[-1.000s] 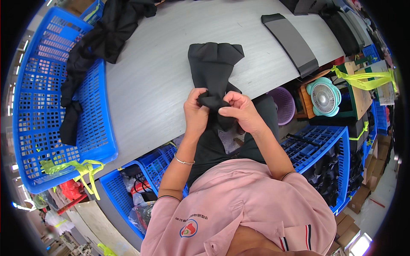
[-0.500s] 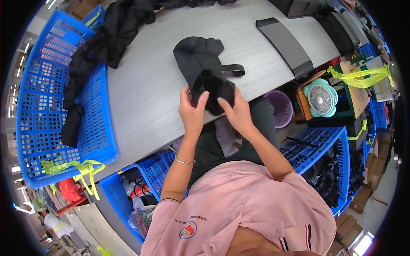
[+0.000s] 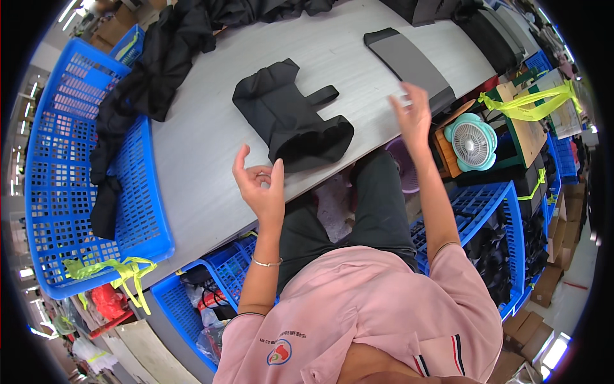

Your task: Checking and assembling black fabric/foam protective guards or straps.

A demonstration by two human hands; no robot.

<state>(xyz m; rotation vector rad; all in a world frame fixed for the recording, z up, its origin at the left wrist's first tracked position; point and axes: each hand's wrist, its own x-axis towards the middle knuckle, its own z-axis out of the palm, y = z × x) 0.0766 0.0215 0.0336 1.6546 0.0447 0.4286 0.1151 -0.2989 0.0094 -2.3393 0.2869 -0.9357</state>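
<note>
A black fabric piece shaped like a pouch (image 3: 272,115) lies on the grey table, its open end facing me and a short strap loop sticking out to its right. My left hand (image 3: 262,192) hovers just left of that open end with thumb and fingers apart, holding nothing. Over the table's right part my right hand (image 3: 412,121) is raised, fingers spread and nothing in them. It is nearest to a flat grey panel with black ends (image 3: 412,61), overlapping its near edge in the view; whether they touch I cannot tell.
A large blue plastic basket (image 3: 163,217) with black fabric draped over it stands at the left. More black fabric (image 3: 256,11) is heaped along the far edge. At the right are a teal fan (image 3: 472,144), a purple bin (image 3: 404,168) and a blue crate (image 3: 515,237).
Both hands have let go of the black pouch, which now rests flat on the table. My right hand has moved right and away toward the grey panel; my left has drawn back slightly left.
</note>
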